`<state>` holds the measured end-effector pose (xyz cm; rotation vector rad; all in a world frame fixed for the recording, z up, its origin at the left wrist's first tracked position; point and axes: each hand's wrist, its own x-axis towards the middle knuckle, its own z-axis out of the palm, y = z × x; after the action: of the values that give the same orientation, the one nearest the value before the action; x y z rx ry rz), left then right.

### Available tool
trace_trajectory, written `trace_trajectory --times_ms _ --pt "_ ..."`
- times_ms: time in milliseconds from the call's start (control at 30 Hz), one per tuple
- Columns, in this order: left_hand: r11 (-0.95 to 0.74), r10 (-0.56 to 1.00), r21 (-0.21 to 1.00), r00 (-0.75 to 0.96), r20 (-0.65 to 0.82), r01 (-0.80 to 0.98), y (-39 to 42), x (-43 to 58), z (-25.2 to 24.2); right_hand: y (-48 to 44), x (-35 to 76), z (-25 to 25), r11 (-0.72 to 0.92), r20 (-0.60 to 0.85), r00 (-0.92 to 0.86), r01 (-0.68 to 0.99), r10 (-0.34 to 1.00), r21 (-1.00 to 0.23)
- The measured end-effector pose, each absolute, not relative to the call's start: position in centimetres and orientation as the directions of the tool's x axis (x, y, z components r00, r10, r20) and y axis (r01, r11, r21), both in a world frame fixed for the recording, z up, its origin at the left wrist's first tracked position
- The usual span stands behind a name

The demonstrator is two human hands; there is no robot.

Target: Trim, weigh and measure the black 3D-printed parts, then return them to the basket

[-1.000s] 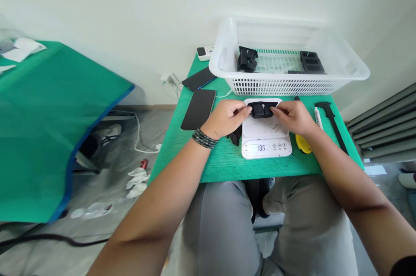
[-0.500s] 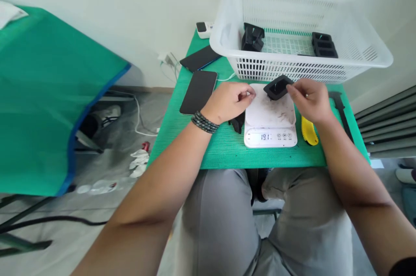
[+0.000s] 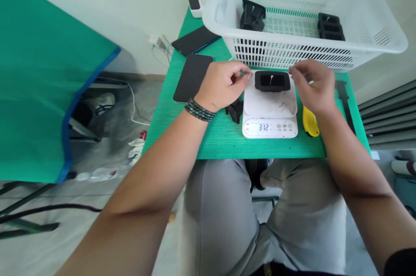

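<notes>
A black rectangular part with a recessed middle (image 3: 272,82) rests level on the pan of a white digital scale (image 3: 269,107). The scale's display looks like 37.2, though the second digit is hard to read. My left hand (image 3: 225,83), a dark bead bracelet at its wrist, hovers by the pan's left edge, thumb and forefinger drawn together with nothing visible in them. On the other side, my right hand (image 3: 313,83) has its thumb and forefinger pinched beside the part's right corner; they appear just off it. A crumpled-looking black piece (image 3: 234,110) lies left of the scale.
Behind the scale stands a white slotted basket (image 3: 292,55) with several black parts inside. Two phones (image 3: 193,77) lie at the table's left. A yellow brush-like tool (image 3: 310,122) and a black caliper-like tool (image 3: 345,105) lie at right. A white device (image 3: 196,7) sits at the back left.
The black part was tilted in my right hand over the scale; now it lies flat on the pan and my fingers have let go. The display rose from 19.1.
</notes>
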<state>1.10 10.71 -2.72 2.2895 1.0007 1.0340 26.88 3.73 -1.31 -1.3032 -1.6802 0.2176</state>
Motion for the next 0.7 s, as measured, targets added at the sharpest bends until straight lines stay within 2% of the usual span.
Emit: trace_trajectory --times_ms 333,700 --pt "-0.636 0.771 0.628 0.407 0.49 0.448 11.3 1.0 -3.2 5.0 28.0 -1.1 0.487 0.691 0.313 0.525 0.652 -0.698" --pt "-0.692 0.721 0.605 0.421 0.55 0.394 10.9 1.1 -2.6 5.3 28.0 -2.6 0.422 0.597 0.166 0.561 0.785 -0.712"
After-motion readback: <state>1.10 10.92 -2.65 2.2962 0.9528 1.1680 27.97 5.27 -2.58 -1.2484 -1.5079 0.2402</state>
